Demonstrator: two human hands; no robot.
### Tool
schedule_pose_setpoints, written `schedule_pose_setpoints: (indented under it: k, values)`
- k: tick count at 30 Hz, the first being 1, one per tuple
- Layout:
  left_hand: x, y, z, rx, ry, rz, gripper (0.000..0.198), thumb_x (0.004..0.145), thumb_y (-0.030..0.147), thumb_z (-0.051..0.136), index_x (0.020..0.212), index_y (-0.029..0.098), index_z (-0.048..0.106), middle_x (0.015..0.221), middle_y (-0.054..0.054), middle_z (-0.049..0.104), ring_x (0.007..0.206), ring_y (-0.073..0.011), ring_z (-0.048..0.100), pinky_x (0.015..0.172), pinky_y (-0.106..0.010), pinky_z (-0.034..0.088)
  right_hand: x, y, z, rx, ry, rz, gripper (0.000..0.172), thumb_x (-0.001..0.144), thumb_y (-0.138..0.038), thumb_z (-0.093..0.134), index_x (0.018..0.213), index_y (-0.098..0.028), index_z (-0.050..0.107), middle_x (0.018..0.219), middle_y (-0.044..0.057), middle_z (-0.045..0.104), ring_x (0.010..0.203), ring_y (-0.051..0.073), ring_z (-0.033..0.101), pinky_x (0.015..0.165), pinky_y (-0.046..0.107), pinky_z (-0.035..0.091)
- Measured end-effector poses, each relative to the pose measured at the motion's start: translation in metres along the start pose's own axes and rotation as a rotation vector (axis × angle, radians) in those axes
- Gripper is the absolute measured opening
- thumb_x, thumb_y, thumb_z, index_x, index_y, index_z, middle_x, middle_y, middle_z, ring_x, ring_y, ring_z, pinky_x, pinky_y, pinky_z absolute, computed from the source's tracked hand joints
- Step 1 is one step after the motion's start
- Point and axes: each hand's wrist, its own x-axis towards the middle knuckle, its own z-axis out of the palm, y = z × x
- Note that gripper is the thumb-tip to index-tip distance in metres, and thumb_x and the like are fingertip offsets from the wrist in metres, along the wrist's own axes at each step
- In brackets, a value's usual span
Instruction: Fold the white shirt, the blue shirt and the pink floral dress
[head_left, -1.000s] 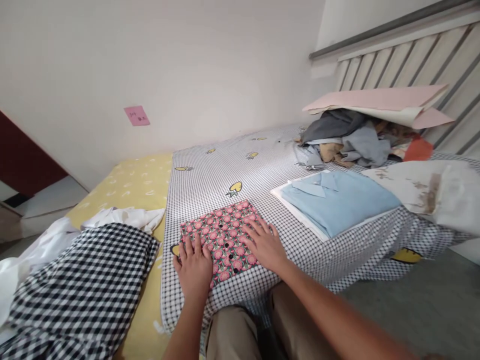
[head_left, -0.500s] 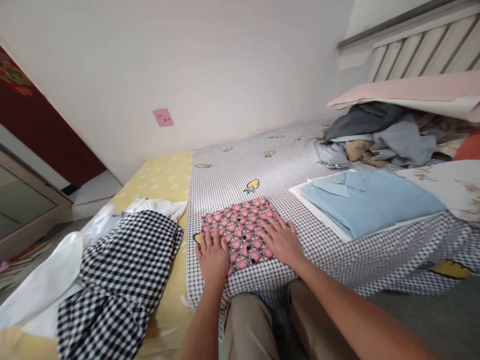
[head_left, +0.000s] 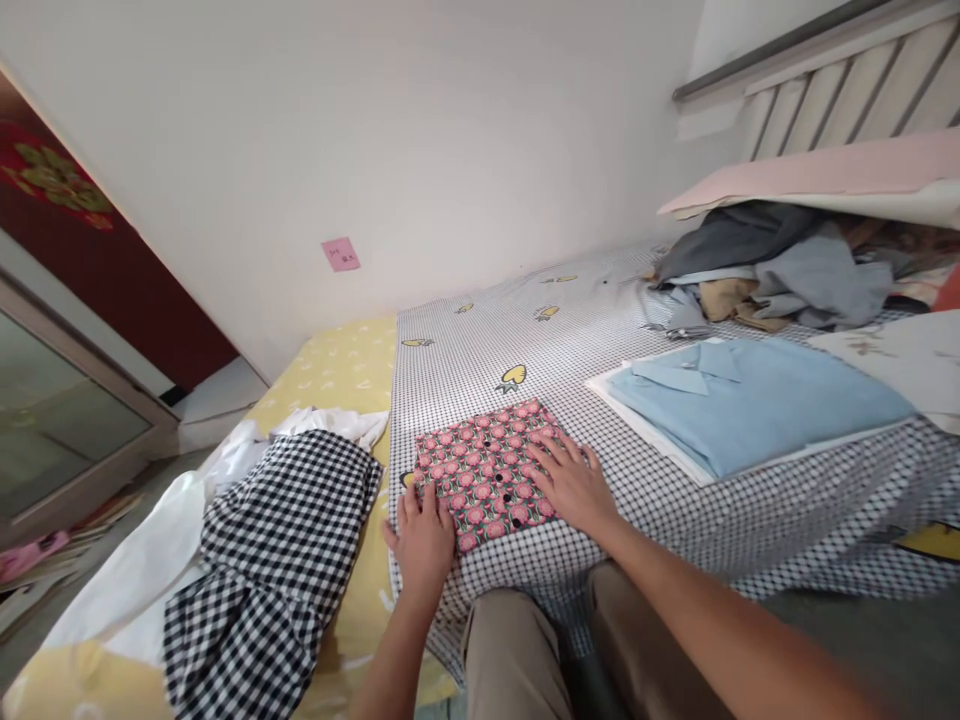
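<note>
A pink floral shirt (head_left: pixel 472 470) with black buttons lies folded into a flat rectangle near the front edge of the checked bedsheet (head_left: pixel 480 340). My left hand (head_left: pixel 424 535) is at its lower left edge, fingers spread and fingertips at the cloth. On the shirt's right side rests my right hand (head_left: pixel 574 482), laid flat with the fingers apart. Neither hand grips anything. To the right is a folded light blue shirt (head_left: pixel 757 405), collar up, on top of white cloth.
A black-and-white checked garment (head_left: pixel 277 560) with white sleeves (head_left: pixel 127 570) lies on the yellow sheet (head_left: pixel 337 360) at left. Crumpled clothes (head_left: pixel 802 265) are heaped at the back right under a pink board (head_left: pixel 825 175). A wall closes off the far side.
My left hand has slid down and slightly outward along the shirt's left edge. My right hand stays on the shirt. The whole view has shifted a little as the head turned left.
</note>
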Motion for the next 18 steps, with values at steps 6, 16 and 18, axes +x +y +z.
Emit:
schedule_pose_setpoints:
  k: [6, 16, 18]
  values:
    - [0.013, 0.048, -0.028, 0.011, 0.143, 0.333, 0.049, 0.1, 0.022, 0.04, 0.144, 0.023, 0.06, 0.17, -0.013, 0.035, 0.157, -0.029, 0.033, 0.127, -0.062, 0.026, 0.001, 0.0, 0.002, 0.036, -0.006, 0.008, 0.049, 0.106, -0.05, 0.04, 0.149, -0.032, 0.058, 0.163, 0.0, 0.048, 0.152, 0.033, 0.035, 0.121, 0.061, 0.027]
    - [0.012, 0.062, 0.016, -0.069, -0.156, 0.424, 0.055, 0.107, 0.031, 0.023, 0.161, 0.032, 0.032, 0.169, -0.001, 0.038, 0.159, -0.0208, 0.027, 0.13, -0.058, 0.022, 0.002, -0.002, 0.0, 0.101, 0.017, 0.02, 0.048, 0.105, -0.053, 0.042, 0.147, -0.034, 0.059, 0.162, 0.001, 0.05, 0.151, 0.034, 0.037, 0.121, 0.062, 0.027]
    - [0.011, 0.061, 0.017, -0.097, -0.139, 0.418, 0.055, 0.107, 0.03, 0.023, 0.161, 0.031, 0.034, 0.167, -0.002, 0.041, 0.159, -0.0203, 0.029, 0.131, -0.056, 0.022, 0.002, -0.001, 0.0, 0.122, 0.014, 0.021, 0.048, 0.105, -0.052, 0.042, 0.146, -0.035, 0.06, 0.162, 0.001, 0.05, 0.152, 0.034, 0.036, 0.121, 0.062, 0.027]
